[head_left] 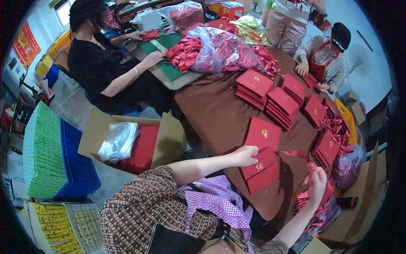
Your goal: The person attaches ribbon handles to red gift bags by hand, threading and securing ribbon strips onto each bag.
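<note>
My left hand (246,156) is closed at the left edge of a flat red packet (265,159) with a gold emblem. Under and around it other red packets (263,130) overlap on the brown-covered table. To the right, my right hand (317,178) is raised over the table's edge, its fingers pinched on a red ribbon (311,167). A blurred red strip (293,153) trails between the hand and the packets; whether it is the same ribbon I cannot tell. Beside my right hand stands a stack of red packets (327,148), with loose ribbons (303,202) below.
More packet stacks (282,108) and a plastic bag of red ribbons (220,48) occupy the brown table (207,108). A cardboard box (171,137) sits at left. Co-workers sit at the far left (95,55) and far right (325,59); another person (287,21) stands behind.
</note>
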{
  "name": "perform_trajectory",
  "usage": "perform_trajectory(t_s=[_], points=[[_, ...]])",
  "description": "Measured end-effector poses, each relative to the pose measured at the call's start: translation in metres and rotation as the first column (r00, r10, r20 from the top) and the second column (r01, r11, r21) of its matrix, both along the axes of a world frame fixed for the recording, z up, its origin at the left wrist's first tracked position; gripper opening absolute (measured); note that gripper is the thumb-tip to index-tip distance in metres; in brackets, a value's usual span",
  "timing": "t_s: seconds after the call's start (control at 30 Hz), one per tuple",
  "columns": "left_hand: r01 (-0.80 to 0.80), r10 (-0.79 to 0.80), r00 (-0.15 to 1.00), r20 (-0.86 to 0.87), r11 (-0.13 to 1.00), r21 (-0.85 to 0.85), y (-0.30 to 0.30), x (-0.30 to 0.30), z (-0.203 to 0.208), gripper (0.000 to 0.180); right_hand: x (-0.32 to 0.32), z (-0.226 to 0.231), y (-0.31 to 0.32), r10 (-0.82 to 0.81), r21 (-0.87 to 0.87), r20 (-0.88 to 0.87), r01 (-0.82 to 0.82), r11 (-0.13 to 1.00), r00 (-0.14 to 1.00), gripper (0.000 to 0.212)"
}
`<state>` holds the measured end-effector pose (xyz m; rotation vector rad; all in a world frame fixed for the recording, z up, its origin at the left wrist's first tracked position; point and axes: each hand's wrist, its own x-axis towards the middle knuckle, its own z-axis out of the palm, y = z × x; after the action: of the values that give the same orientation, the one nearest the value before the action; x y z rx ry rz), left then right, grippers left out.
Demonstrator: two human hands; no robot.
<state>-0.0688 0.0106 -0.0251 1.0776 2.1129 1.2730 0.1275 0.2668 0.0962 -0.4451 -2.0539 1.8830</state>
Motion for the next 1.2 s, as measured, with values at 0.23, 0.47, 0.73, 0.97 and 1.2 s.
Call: perform_trajectory(t_s=[0.23,0.47,0.73,0.97,1.2], points=[[0.011,-0.012,1.000,-0.015,0.999,-0.036,-0.012,-0.003,0.007,0.032,0.014,-0.071,0.038,-0.228,0.817,0.331,-0.157,0.555,0.916,0.022],[-0.011,0.005,0.923,0.385,1.000,0.013,-0.028,0.003,-0.011,0.033,-0.043,-0.067,0.000,-0.270,0.900,0.152,-0.020,0.435,0.951,0.022],[-0.008,0.012,0.939,0.344,1.000,-0.013,-0.017,0.018,0.005,0.027,-0.079,-0.125,-0.046,-0.126,0.910,-0.010,0.061,0.410,0.992,0.017],[0.016,-0.009,0.982,0.190,0.999,-0.030,-0.020,0.022,-0.011,0.019,-0.051,-0.122,-0.051,-0.205,0.784,-0.016,0.139,0.605,0.979,0.008],[-0.003,-0.004,0.937,0.349,1.000,0.019,-0.017,0.027,0.002,0.027,-0.023,-0.100,-0.098,-0.275,0.629,-0.156,0.310,0.713,0.949,0.012]])
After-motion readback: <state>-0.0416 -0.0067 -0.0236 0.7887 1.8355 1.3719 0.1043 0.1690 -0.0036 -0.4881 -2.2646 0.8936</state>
